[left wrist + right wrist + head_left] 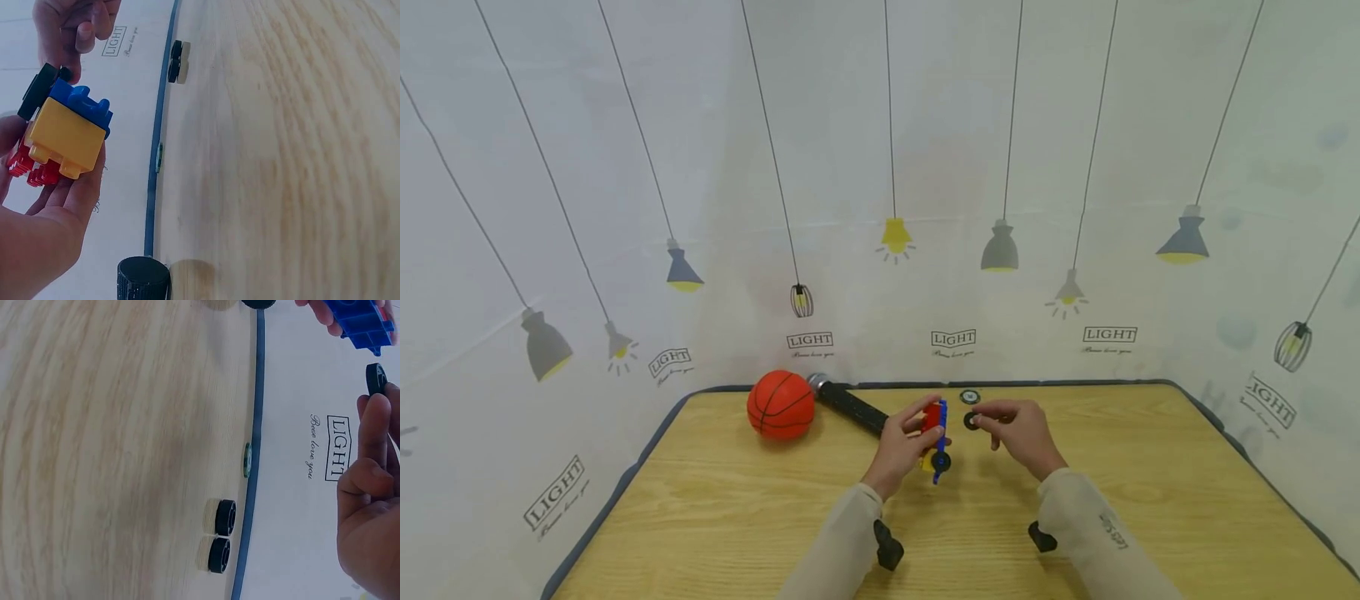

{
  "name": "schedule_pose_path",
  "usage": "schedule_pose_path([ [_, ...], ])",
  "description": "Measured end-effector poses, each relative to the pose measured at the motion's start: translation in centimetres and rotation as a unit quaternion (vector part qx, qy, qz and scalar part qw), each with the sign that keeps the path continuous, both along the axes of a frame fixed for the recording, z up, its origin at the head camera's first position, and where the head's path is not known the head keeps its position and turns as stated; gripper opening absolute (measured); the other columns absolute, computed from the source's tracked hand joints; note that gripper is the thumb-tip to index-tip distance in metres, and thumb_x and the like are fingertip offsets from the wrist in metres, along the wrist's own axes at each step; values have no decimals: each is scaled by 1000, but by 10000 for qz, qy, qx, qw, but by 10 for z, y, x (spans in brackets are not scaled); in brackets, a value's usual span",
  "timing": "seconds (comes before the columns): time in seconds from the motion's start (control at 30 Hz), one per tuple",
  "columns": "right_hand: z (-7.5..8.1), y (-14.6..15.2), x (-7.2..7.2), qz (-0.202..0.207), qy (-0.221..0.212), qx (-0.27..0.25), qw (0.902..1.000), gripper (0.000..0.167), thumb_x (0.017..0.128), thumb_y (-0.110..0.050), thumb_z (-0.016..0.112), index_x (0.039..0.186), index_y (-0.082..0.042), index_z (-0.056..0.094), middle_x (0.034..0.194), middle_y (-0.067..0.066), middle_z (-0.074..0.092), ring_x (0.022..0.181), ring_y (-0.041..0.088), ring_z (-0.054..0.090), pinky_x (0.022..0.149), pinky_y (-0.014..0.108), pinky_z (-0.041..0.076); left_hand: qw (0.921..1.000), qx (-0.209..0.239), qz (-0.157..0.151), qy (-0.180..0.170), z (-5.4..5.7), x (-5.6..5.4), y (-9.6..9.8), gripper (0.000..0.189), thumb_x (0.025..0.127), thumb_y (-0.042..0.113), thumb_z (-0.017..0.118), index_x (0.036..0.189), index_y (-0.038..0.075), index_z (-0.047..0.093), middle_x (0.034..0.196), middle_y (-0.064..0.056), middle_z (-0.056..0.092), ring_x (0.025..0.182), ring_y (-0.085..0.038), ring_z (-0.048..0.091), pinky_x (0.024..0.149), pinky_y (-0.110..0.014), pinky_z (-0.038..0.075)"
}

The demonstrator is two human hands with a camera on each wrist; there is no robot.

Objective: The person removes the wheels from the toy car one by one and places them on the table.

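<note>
Desk (pixel 737 500): pale, wood-grained top, broad and light yellow-brown, bounded by dark blue edging (pixel 257 394) along its back and sides.
Backdrop (pixel 835 167): white sheeting rising behind the desk and along both sides, slightly creased, enclosing the work area.
Printed lamps (pixel 895 232): pendant shapes in grey, blue and yellow, some as wire cages, each on a long thin line from above.
Lettering (pixel 809 340): the word "LIGHT" in black frames, repeated low across the sheeting, with script beneath.
Basketball (pixel 780 406): red with black seams, at the desk's back left.
Microphone (pixel 853 408): black handle, silver head close to the ball; its near end passes behind the left hand in the head view.
Round token (pixel 970 397): flat near the back edge.
Black wheels (pixel 225 518): two, lying side by side near the back edge.
Left hand (pixel 898 450): grips a block vehicle (pixel 67 128) of red, blue and yellow plastic above the desk, with a mounted wheel (pixel 941 461) on it.
Right hand (pixel 1018 429): pinches a loose wheel (pixel 375 379) between fingertips, near the vehicle but apart from it.
</note>
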State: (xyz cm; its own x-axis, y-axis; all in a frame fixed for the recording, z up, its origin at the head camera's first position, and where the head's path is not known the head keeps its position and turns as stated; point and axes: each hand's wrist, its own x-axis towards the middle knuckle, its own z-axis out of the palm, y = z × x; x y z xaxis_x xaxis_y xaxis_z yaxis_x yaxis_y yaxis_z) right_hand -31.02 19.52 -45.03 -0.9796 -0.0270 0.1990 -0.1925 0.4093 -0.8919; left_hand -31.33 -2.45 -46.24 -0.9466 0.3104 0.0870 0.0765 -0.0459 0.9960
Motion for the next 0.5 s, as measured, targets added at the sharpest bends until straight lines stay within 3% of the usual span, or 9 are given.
schedule_pose_path([
  [0.27,1,13,-4,-211,-262,139,9993,24,93,-19,73,112,-6,76,95,14,77,55,14,60,50,26,43,9999,40,38,-95,-2,-1,-2,47,98,11,64,141,28,58,128,-23,65,107,-39,72,88,-37,61],
  [0.5,6,25,-4,-260,-368,147,9989,26,93,-18,72,113,-2,74,88,10,76,60,17,64,55,28,52,9999,19,0,-115,-2,-1,-3,48,98,10,64,141,28,58,128,-21,64,107,-38,72,91,-38,60],
])
